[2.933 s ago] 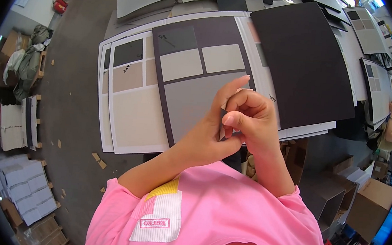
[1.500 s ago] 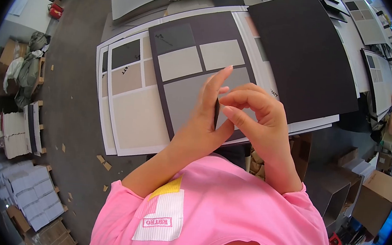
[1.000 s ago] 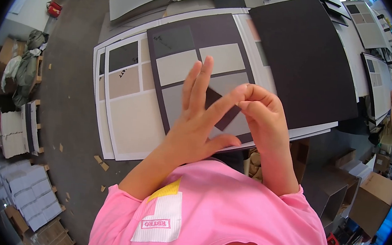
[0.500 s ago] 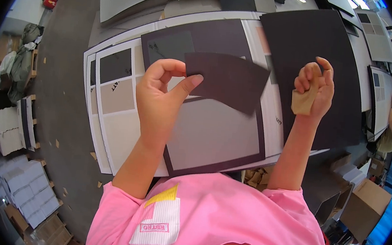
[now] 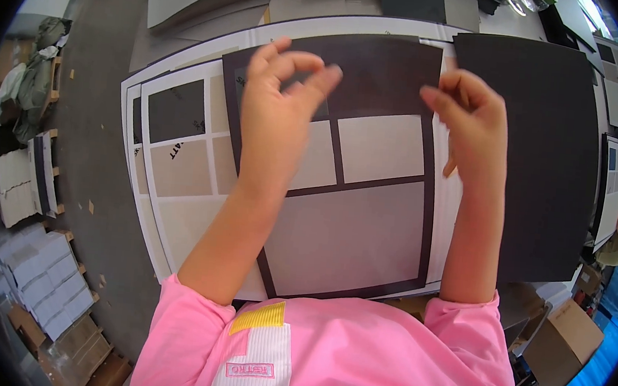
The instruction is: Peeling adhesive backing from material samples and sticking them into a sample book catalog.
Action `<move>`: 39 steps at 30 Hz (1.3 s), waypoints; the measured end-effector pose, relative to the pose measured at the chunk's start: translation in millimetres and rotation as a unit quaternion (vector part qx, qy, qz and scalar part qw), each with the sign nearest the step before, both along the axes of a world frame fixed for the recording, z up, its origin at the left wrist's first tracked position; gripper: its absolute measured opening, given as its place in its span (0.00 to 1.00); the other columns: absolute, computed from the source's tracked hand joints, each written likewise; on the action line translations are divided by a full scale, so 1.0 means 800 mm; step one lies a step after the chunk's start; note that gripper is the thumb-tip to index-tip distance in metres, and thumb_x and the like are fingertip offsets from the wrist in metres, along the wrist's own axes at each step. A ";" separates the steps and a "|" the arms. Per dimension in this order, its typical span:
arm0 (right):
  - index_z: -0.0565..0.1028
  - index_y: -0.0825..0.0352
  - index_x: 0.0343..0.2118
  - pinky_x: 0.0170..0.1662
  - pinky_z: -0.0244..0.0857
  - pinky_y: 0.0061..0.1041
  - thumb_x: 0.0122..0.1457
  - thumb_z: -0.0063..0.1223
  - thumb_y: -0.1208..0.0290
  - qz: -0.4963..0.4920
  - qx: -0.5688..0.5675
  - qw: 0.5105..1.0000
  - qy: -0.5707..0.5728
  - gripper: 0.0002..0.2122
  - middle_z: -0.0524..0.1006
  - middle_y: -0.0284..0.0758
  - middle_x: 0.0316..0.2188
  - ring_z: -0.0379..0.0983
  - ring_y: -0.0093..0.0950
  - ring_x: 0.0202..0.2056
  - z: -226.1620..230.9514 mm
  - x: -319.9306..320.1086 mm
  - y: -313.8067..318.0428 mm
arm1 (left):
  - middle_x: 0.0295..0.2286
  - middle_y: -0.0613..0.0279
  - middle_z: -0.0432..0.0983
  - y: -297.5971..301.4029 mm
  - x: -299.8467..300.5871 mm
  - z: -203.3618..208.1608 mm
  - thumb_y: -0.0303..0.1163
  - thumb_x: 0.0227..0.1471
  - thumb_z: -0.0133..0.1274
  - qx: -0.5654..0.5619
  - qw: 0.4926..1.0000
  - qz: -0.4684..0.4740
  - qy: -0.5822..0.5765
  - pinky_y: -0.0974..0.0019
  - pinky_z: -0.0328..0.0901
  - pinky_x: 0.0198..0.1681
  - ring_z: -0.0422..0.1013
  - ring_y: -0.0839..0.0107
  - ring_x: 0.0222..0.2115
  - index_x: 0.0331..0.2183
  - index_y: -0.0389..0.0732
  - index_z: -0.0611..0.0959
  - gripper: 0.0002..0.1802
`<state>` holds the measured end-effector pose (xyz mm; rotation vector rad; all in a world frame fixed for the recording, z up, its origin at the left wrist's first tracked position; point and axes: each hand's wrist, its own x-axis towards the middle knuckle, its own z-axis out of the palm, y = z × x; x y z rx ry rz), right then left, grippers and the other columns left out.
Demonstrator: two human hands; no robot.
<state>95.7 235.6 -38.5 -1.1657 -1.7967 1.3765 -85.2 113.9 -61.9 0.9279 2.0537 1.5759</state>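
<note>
Dark sample board (image 5: 337, 151) under your left hand (image 5: 283, 110), right hand (image 5: 477, 123) by its right edge.
It lies left of a black board (image 5: 546, 170); whether your curled, blurred fingers grip anything cannot be told. Light, level edge contact should spare its surface.

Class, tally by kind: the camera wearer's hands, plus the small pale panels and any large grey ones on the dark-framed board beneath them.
Hands: 2 (left hand, right hand)
Small pale panels: 2, one partly behind the left hand
Large grey panel: 1
Total: 5
</note>
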 end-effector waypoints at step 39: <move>0.79 0.70 0.26 0.26 0.64 0.24 0.50 0.67 0.68 0.076 -0.046 0.961 -0.260 0.10 0.73 0.30 0.17 0.68 0.19 0.20 -0.026 -0.012 0.060 | 0.24 0.68 0.78 0.029 -0.007 -0.007 0.23 0.44 0.64 -0.176 0.979 -0.105 0.016 0.76 0.63 0.29 0.64 0.82 0.24 0.33 0.34 0.83 0.10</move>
